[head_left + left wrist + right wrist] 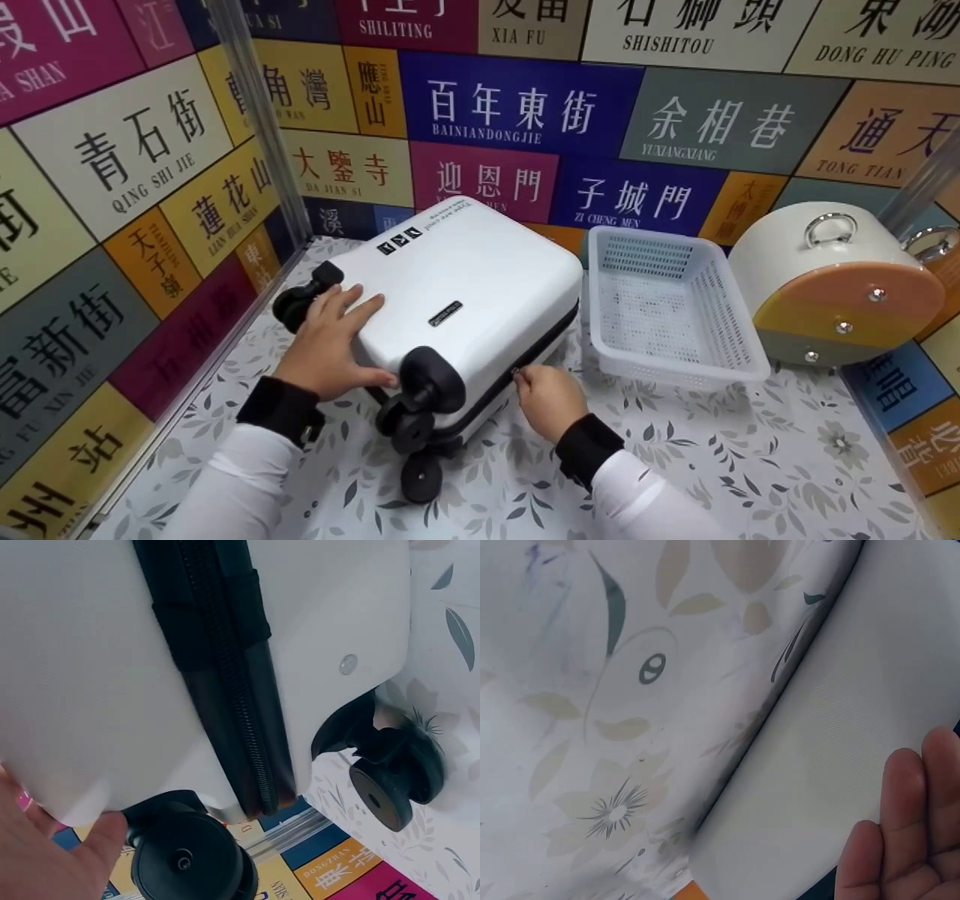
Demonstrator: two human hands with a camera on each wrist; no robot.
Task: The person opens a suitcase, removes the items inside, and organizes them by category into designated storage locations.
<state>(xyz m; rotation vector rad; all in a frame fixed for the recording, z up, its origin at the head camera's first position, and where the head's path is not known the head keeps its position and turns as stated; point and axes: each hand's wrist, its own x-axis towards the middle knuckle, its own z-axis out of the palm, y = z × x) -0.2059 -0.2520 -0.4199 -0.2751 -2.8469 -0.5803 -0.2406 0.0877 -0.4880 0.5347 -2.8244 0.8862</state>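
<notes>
A small white suitcase (487, 277) lies flat on the patterned surface, its black wheels (431, 379) towards me. My left hand (330, 345) rests on its wheel end, fingers spread over the top shell and thumb beside a wheel. In the left wrist view, the thumb (105, 840) touches the corner by a black wheel (187, 859), and the black zipper (232, 690) runs along the side. My right hand (551, 401) pinches the zipper pull (516, 371) on the near right side. In the right wrist view, its fingers (904, 817) lie against the white shell (817, 742).
A white plastic basket (675, 367) stands right of the suitcase. Beyond it sits a round cream case (772, 255) with a striped orange, yellow and green face. Colourful sign-printed walls (525, 105) enclose the back and sides. A leaf-patterned cloth (750, 457) covers the surface.
</notes>
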